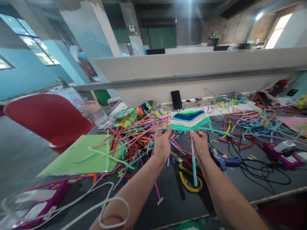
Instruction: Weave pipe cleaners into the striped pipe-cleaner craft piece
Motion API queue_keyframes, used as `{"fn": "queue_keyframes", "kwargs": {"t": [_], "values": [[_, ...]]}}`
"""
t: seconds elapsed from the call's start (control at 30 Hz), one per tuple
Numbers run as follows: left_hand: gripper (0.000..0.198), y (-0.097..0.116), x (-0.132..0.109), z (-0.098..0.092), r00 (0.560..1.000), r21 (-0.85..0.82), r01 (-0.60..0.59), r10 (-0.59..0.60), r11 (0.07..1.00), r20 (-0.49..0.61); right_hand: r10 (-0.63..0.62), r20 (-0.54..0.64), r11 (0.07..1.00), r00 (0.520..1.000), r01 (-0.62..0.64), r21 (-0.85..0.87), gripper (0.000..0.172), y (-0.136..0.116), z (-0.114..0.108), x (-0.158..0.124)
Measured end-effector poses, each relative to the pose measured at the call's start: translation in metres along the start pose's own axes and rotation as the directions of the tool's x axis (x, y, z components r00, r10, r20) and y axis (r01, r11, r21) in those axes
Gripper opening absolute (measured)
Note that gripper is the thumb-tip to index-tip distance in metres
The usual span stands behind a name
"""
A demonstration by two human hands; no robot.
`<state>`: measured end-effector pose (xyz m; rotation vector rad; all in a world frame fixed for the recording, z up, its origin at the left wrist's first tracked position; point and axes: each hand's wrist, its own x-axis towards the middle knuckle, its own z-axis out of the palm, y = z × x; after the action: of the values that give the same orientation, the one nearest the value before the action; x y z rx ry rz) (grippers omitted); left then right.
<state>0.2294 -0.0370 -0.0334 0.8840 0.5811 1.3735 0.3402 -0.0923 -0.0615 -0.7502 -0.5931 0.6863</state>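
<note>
Pinching the striped panel (189,120) just ahead of nearly closed left hand (163,145) and equally closed right hand (201,145), apparently steadying its near edge. Letting the wrapped stem (194,169) trail nearward from right hand, perhaps clear of the rows.

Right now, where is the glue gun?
In the head view, the glue gun lies right of center on the table, between the right hand and the right-side power strip.

We find no readable text, brand or number; green lit sign (214,33) in background too small for us.
</note>
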Motion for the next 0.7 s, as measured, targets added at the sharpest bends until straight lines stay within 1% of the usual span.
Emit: {"fn": "queue_keyframes", "kwargs": {"t": [0.2,0.5,0.63,0.7], "values": [[0.02,0.0009,0.0021,0.0,1.0,-0.054,0.014,-0.014,0.998,0.011,-0.025,-0.002,1.0,1.0,0.025,0.015,0.029,0.001,-0.0009,0.0001],[0.018,-0.0003,0.0037,-0.0033,0.999,-0.098,0.007,-0.003,0.995,0.045,-0.025,0.012,1.0,1.0,0.025,-0.004,0.025,-0.0016,-0.0008,0.0016],[0.016,-0.0007,0.0059,-0.0047,0.998,-0.105,-0.006,0.012,0.994,0.058,-0.031,0.014,0.997,0.999,0.032,-0.065,0.026,-0.0009,-0.0032,0.0008],[0.016,-0.0017,0.007,-0.0053,0.999,-0.097,-0.014,0.019,0.995,0.048,-0.048,0.014,0.992,0.999,0.049,-0.115,0.027,0.0012,-0.0049,0.0005]]}}
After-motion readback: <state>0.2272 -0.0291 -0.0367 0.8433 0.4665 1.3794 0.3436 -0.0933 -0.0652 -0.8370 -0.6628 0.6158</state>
